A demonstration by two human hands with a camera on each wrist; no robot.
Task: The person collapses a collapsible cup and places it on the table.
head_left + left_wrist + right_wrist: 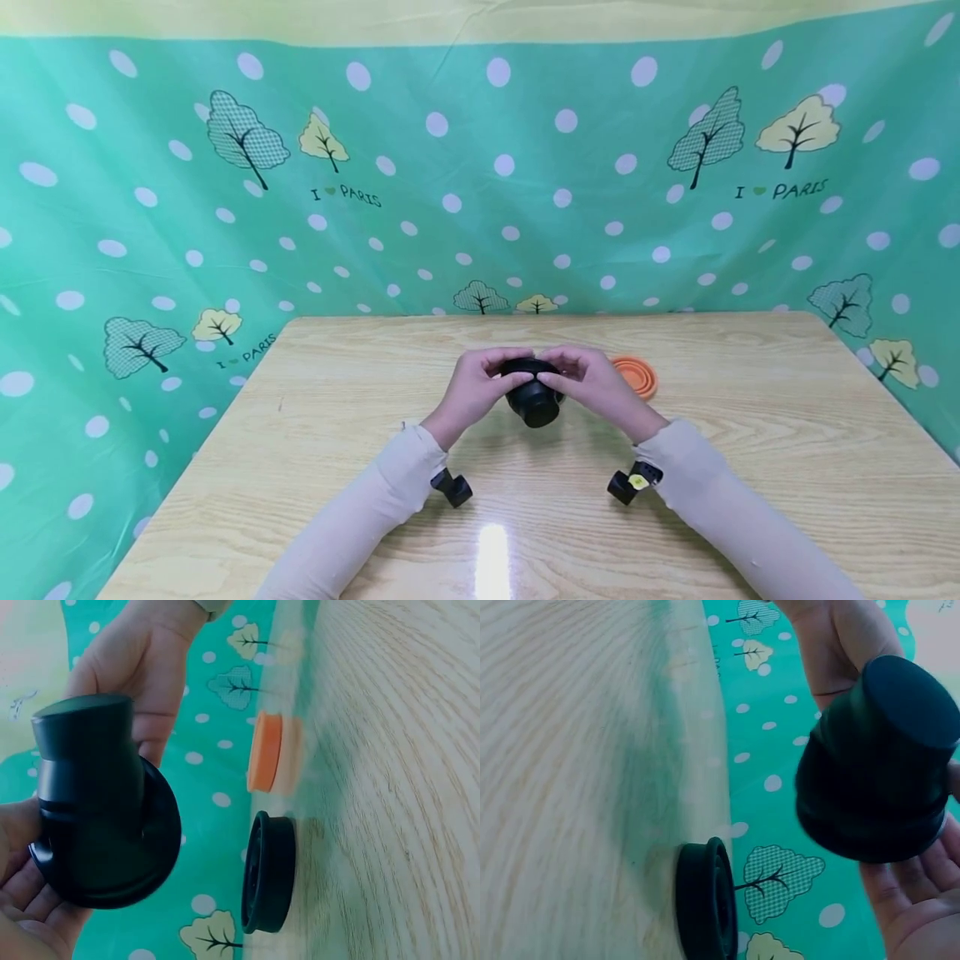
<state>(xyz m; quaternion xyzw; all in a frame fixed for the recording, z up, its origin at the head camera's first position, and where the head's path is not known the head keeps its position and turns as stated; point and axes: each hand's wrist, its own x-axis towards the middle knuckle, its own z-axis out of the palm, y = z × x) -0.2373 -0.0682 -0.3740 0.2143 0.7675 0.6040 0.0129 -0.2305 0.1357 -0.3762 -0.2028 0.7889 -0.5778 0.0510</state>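
Observation:
A black, stepped cup (pixel 538 407) that looks like soft collapsible silicone is held above the table, its narrow end tilted toward me. My left hand (pixel 476 387) grips its wide rim from the left, thumb on the near side. From the right, my right hand (pixel 592 383) holds the same rim, its thumb close to the other. Just beyond the right hand lies a flat orange ringed cup (pixel 636 377), folded down. A low black ringed piece (pixel 270 874) stands on the table in both wrist views; the hands and cup hide it in the head view.
The pale wood-grain table (pixel 360 383) reaches back to a green dotted cloth (pixel 420 192). Small black wrist cameras (pixel 453 487) hang below the cuffs. A bright light reflection lies on the table's near part.

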